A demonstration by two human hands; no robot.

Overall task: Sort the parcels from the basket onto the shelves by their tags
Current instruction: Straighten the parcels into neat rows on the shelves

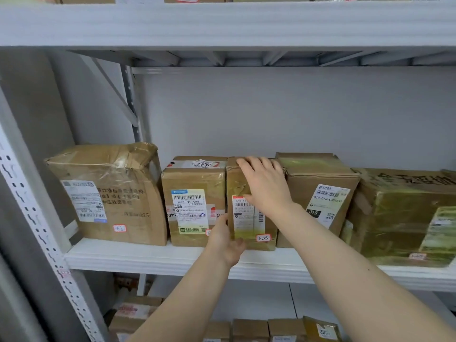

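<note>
- The fingers of the right hand are spread and laid flat over the top edge and upper front of the narrow parcel, with the thumb on its white label.
- The lower left corner of that parcel is held by the left hand. Its fingers are curled round the edge and their tips are hidden.
- The narrow parcel stands upright on the middle shelf, touching a box on each side. On its red-edged tag roughly "3-2-3" is handwritten.
- On the left neighbour "501E- M1 A218" is printed, and "2010" on a sticker on top.
- On the right neighbour "010-010-L38-551" and "010" can be read.
- A large crumpled box is seen at far left and a tape-wrapped box at far right.
- The white metal shelving is backed by a grey wall, and more boxes are stored below.
</note>
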